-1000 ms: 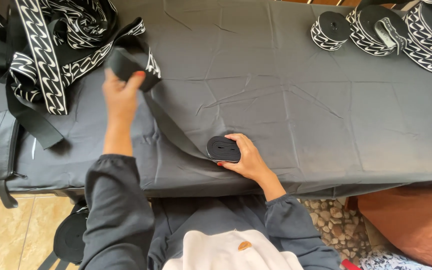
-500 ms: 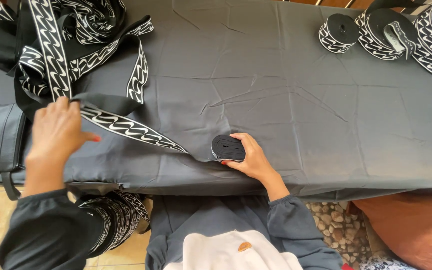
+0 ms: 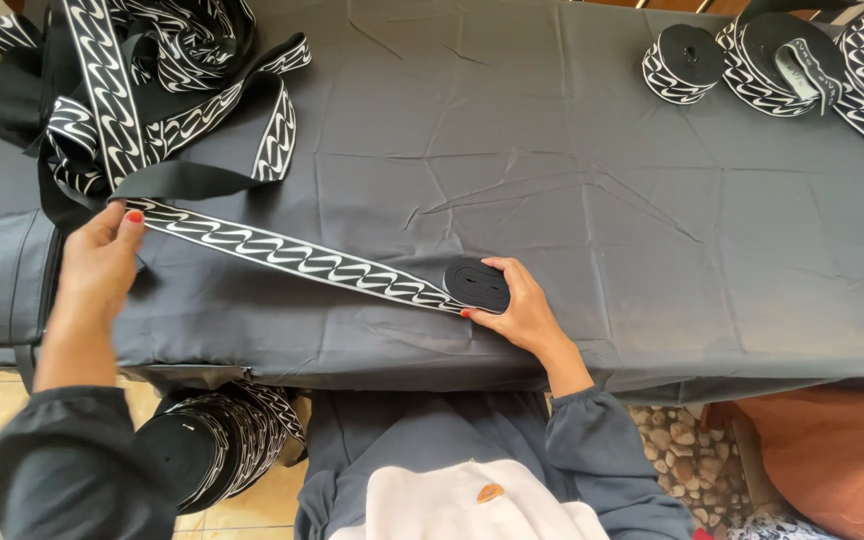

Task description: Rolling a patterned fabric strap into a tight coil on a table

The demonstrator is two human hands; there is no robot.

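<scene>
A black band with a white wave pattern (image 3: 292,255) lies stretched flat across the dark grey tablecloth (image 3: 572,200). My left hand (image 3: 102,262) pinches its left end near the table's left edge. My right hand (image 3: 524,310) rests on a small flat coil (image 3: 478,285) of the same band at the table's front, fingers curled around it. A loose heap of the band (image 3: 152,100) sits at the back left, joined to the stretched length.
Three wound rolls of patterned band (image 3: 782,60) stand at the back right. A large roll (image 3: 217,445) lies below the table's front edge near my left arm. Tiled floor is at the left, pebbles at the lower right.
My left hand came down from the heap and moved left, pulling the band out straight and flat on the cloth. My right hand stayed on the coil.
</scene>
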